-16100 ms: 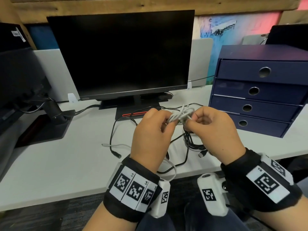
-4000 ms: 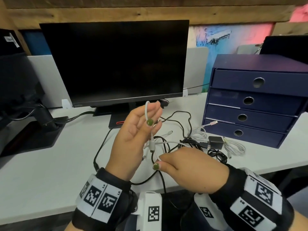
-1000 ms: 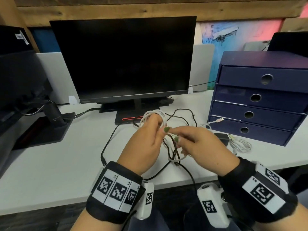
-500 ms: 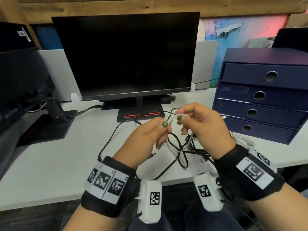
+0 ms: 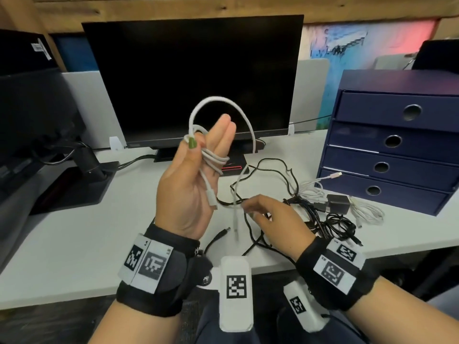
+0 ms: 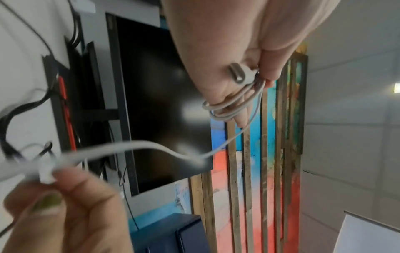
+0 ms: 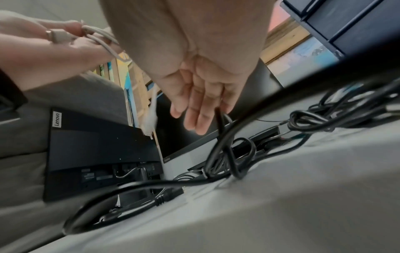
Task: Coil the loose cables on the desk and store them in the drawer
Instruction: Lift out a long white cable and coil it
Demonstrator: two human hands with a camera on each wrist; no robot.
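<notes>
The thin white charging cable is being wound onto the now-raised L hand, thumb pinning it, tail being pinched by the lowered R hand nr the white desk's front edge; coil nearly done.

Light: was even, indoor, moderately bright; soft shadows.
Blur: right hand and white cable were motion-smeared.
Edges: bent by wide-angle in all 3 views.

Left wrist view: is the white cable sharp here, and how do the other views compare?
Left wrist: the white cable coil is sharp, its near strand and the right hand smeared. Head: left hand crisp, right fingertips blurred. Right wrist: foreground black cable out of focus.
</notes>
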